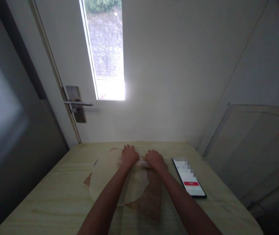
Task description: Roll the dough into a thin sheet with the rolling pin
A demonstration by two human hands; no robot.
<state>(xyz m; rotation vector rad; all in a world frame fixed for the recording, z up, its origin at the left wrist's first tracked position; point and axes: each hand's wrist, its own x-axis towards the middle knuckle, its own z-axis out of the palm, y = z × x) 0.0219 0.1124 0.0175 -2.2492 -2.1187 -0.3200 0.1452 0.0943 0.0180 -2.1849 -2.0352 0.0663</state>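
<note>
A thin, pale, rounded sheet of dough [105, 182] lies on a brown mat [151, 204], whose corners stick out from under it. Across its far right part runs a pale rolling pin [142, 163], of which only a short stretch shows between my hands. My left hand [129, 155] is curled over the pin's left part, fingers pointing away from me. On the right part rests my right hand [155, 159], fingers bent over it in the same way. Both palms hide the pin's ends and some of the dough.
A phone [189, 179] with a lit screen lies on the wooden table [56, 189], right of my right forearm. Behind the table's far edge stands a white door [166, 81] with a metal handle [78, 103] and a narrow window [106, 52]. Walls flank both sides.
</note>
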